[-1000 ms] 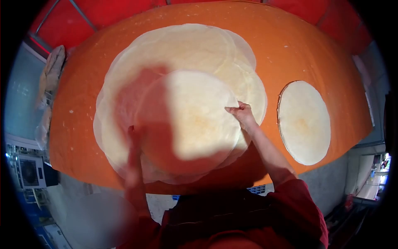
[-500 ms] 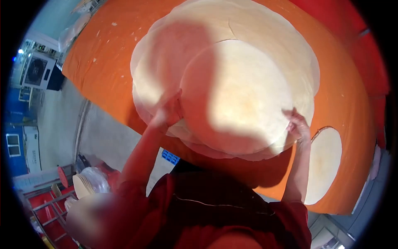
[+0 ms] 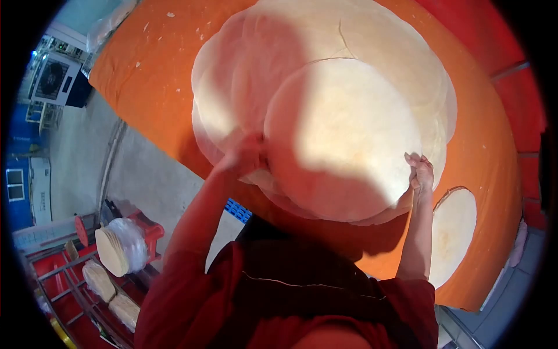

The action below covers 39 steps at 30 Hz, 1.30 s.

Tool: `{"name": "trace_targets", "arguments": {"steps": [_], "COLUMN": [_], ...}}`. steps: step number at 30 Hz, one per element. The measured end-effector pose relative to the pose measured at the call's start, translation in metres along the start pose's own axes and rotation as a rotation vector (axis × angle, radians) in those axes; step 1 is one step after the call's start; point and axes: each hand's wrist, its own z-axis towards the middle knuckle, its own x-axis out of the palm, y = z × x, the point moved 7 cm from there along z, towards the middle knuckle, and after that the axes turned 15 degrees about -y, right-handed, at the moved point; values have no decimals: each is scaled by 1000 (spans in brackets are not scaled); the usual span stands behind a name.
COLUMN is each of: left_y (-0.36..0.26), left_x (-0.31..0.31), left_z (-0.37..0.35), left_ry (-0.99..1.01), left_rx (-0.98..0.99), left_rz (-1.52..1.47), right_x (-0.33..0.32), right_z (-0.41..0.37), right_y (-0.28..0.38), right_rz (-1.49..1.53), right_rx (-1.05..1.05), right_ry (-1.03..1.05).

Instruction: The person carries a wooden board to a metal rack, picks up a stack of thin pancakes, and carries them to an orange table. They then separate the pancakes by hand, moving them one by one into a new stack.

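A pale round flatbread [image 3: 357,134] lies on top of a wide pile of larger, overlapping thin flatbreads [image 3: 383,35] on an orange cloth. At its left edge, in my head's shadow, my left hand [image 3: 247,156] is closed, its fingertips on the rim. My right hand [image 3: 422,170] pinches the opposite edge between thumb and curled fingers. Both arms reach forward from my body. A dark crack line runs along the top flatbread's far edge.
Another flatbread [image 3: 453,238] lies on the orange cloth [image 3: 488,163] by my right forearm. To the lower left, a rack [image 3: 72,291] holds bagged stacks of round flatbreads [image 3: 113,253]. A blue plastic crate [image 3: 238,210] sits below the table edge.
The fingers of my right hand have closed at the flatbread's edge. My left hand has curled in at the other side. The head view has shifted slightly.
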Motion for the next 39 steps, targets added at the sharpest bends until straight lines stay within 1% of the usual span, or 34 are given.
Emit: {"name": "trace_targets", "arguments": {"steps": [3,4,6,7,8,9,10,13,14,17,18,20,21,22,23,24,25,27,29,32,35,38,39], "left_y": [36,21,-4,-10,0,1,4,6,6,5,5,5,5,6,4,2,-1,-13,-18,-8,-2,5,6], "left_x": [-13,-14,-17,-23,-29,-27,-18,-9,-10,-14,-14,-13,-13,-19,-19,-18,-8,-4,-4,-12,-15,-22,-24], "left_z": [0,-13,-14,-15,-5,-9,-12,-21,-23,-19,-19,-21,-16,-8,-7,-6,-7,-10,-11,-3,-1,4,5], "left_ry": [-178,-395,-335,-307,-97,-116,-131,-171,-184,-239,-262,-315,-155,7,28,51,-68,-212,-269,-231,-170,-308,-315], "left_rx": [218,191,211,219,248,294,340,480,522,515,514,508,524,541,568,595,636,583,388,315,349,343,383], "left_rz": [28,-37,-256,-366,-459,-408,-355,-229,-195,-173,-141,-72,-106,-138,-151,-165,-167,-224,-331,-445,-616,-625,-585], "right_x": [7,5,2,10,22,30,43,68,69,72,68,59,54,45,39,37,35,14,7,14,13,5,5], "right_z": [-20,-30,-50,-52,-59,-62,-58,-29,-33,-50,-50,-46,-40,-20,-22,-28,-33,-30,-28,-29,-31,-25,-24], "right_y": [2,-7,-22,-11,9,27,43,47,51,48,39,34,32,23,27,26,23,1,-2,1,1,-11,-11], "right_rz": [59,29,-36,67,173,280,239,62,-216,-170,-46,-91,-106,-90,-4,13,27,59,60,50,68,94,102], "right_rx": [54,106,196,217,241,269,301,122,-4,-105,-112,-146,-164,-141,-92,-35,20,20,12,-7,-33,-69,-92], "right_ry": [-26,68,263,272,281,285,350,299,218,149,65,29,11,75,84,115,145,70,6,-43,-59,-74,-71]}}
